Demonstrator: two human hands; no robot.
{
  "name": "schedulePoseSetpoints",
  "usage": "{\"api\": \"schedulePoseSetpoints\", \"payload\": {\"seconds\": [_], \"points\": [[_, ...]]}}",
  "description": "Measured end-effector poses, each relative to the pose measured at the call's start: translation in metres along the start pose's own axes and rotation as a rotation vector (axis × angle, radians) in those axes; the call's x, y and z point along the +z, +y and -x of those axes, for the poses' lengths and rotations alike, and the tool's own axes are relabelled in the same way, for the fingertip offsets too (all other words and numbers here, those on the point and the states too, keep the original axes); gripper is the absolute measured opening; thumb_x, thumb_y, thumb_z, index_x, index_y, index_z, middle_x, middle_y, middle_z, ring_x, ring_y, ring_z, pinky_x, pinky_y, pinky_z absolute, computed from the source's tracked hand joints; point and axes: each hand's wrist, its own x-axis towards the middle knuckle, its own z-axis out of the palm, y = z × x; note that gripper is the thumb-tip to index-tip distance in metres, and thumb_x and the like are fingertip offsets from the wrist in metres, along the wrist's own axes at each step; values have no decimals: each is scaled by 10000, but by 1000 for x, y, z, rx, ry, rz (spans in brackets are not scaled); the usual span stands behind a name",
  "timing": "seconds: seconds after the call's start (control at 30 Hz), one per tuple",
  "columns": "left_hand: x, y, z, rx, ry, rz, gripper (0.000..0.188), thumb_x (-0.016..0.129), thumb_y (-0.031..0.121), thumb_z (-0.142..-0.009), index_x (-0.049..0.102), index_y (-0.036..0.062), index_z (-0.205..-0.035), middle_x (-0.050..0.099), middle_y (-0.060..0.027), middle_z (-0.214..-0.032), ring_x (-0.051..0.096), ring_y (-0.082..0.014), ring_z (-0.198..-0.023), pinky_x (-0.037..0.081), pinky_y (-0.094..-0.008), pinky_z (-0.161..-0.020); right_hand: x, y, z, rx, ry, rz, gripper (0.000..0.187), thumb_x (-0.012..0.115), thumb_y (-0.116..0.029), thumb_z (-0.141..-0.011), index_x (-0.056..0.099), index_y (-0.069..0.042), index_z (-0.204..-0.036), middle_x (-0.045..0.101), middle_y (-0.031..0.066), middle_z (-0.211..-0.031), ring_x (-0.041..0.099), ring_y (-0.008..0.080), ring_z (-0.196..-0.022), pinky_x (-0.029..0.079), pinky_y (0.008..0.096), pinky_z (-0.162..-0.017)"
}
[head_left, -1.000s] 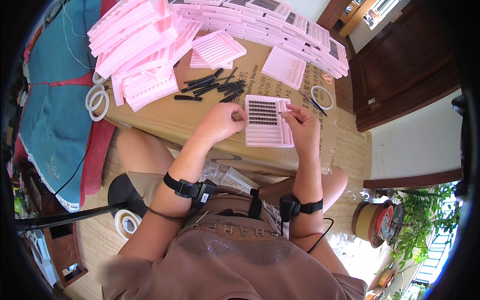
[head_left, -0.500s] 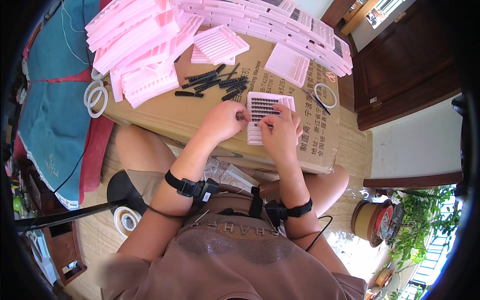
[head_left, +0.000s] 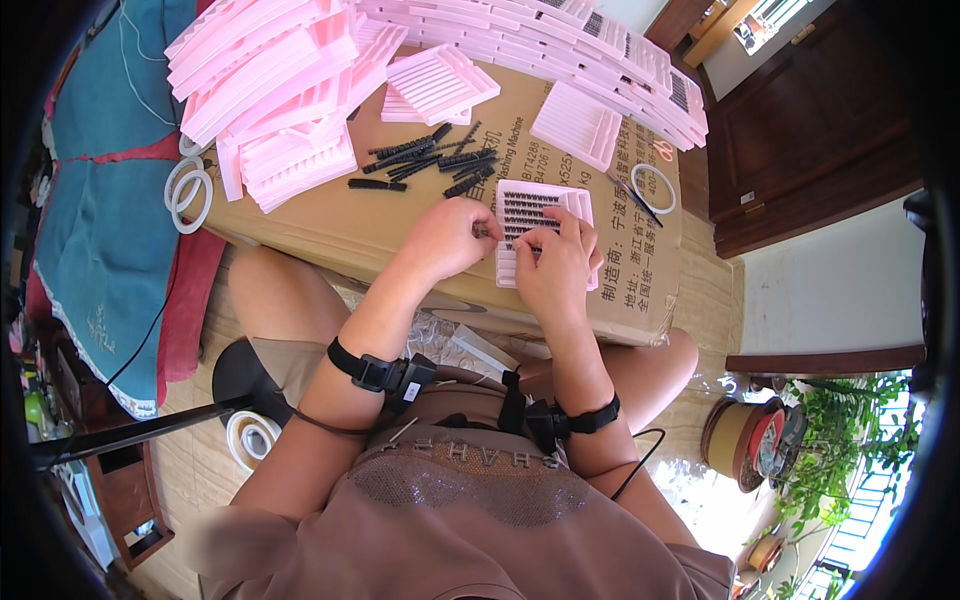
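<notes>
A pink lash tray (head_left: pixel 507 268) lies by the near edge of the cardboard box (head_left: pixel 350 237), toward its near right corner, with black lash strips (head_left: pixel 525 206) across its grooves. The left hand (head_left: pixel 455 240), fingers curled, meets the tray's left edge; the right hand (head_left: pixel 562 258) bends over the strips, thumb and forefinger close together. Whether either grips anything, I cannot tell. Stacked pink trays (head_left: pixel 265 75) crowd the box's left edge.

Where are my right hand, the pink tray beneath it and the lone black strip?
Right hand (head_left: pixel 562 262), head view: its back.
Pink tray (head_left: pixel 508 270), head view: bare slots.
Lone black strip (head_left: pixel 378 185), head view: middle.
</notes>
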Motion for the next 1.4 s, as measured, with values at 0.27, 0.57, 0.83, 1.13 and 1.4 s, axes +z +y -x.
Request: {"api": "schedulePoseSetpoints", "payload": {"seconds": [0.27, 0.57, 0.83, 1.13, 1.4], "points": [[1, -3, -1, 17, -6, 14, 113, 756, 58, -812, 773, 24, -919, 734, -120, -805, 665, -199, -686, 523, -344, -655, 0, -2, 1, 1, 11, 8, 82, 743, -177, -807, 785, -107, -814, 620, 98, -1333, 450, 368, -1312, 281, 563, -1071], [-2, 2, 1, -8, -16, -12, 133, 791, 123, -814, 779, 29, -907, 725, -130, -791, 666, -227, -676, 517, -358, -640, 2, -2, 2, 4, 42, 0, 75, 750, -176, -801, 778, -107, -792, 632, 84, -1307, 462, 366, -1304, 289, 556, -1073], [3, 15, 0, 81, 66, -246, 182, 824, 207, -757, 778, 50, -837, 726, -167, -826, 702, -350, -778, 551, -439, -710, 2, -1, 1, 5, 28, -1, 85, 761, -188, -798, 792, -110, -815, 635, 85, -1309, 458, 368, -1311, 286, 558, -1077], [-1, 22, -3, 61, 53, -251, 194, 848, 222, -736, 778, 61, -818, 722, -157, -837, 703, -338, -825, 546, -446, -744, -36, 25, 0, 72, -109, -10, 189, 817, -288, -803, 838, -142, -921, 582, 104, -1450, 391, 379, -1374, 230, 559, -1103], [-4, 21, -6, 22, -1, -181, 181, 845, 203, -740, 780, 50, -811, 726, -155, -821, 704, -321, -789, 543, -423, -726, -30, 45, -1, 121, -34, -43, 154, 833, -295, -788, 810, -153, -841, 588, 79, -1437, 392, 363, -1361, 228, 546, -1083]]}}
